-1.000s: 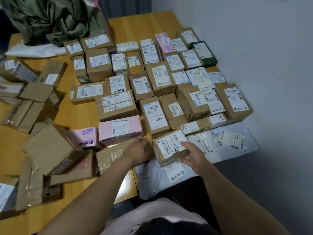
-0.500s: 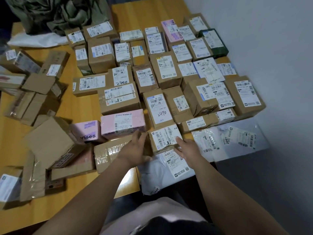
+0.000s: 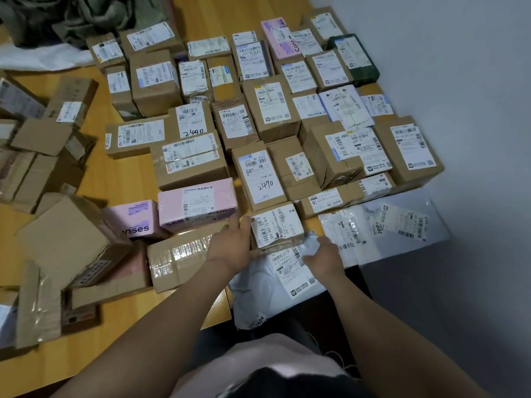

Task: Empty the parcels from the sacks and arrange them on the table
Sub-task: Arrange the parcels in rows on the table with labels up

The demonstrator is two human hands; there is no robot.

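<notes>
A small brown box [image 3: 277, 228] with a white barcode label lies at the near end of the rows of arranged parcels [image 3: 267, 110] on the wooden table [image 3: 126, 179]. It rests partly on a white poly mailer [image 3: 275, 285]. My left hand [image 3: 232, 245] lies with straight fingers against the box's left side. My right hand [image 3: 324, 255] is at the box's near right corner, its fingers curled down onto a crumpled fold of the mailer. Olive-green sacks [image 3: 71, 15] are heaped at the far left.
Torn, emptied cartons [image 3: 57, 245] clutter the table's left side. A taped brown box [image 3: 178, 257] and two pink boxes [image 3: 198, 205] lie left of my left hand. A second white mailer [image 3: 388, 228] overhangs the table's right edge beside a grey wall [image 3: 459, 110].
The small box was held up in both hands, then came down onto the mailer at the front of the rows. My right hand left the box and slid to its near corner.
</notes>
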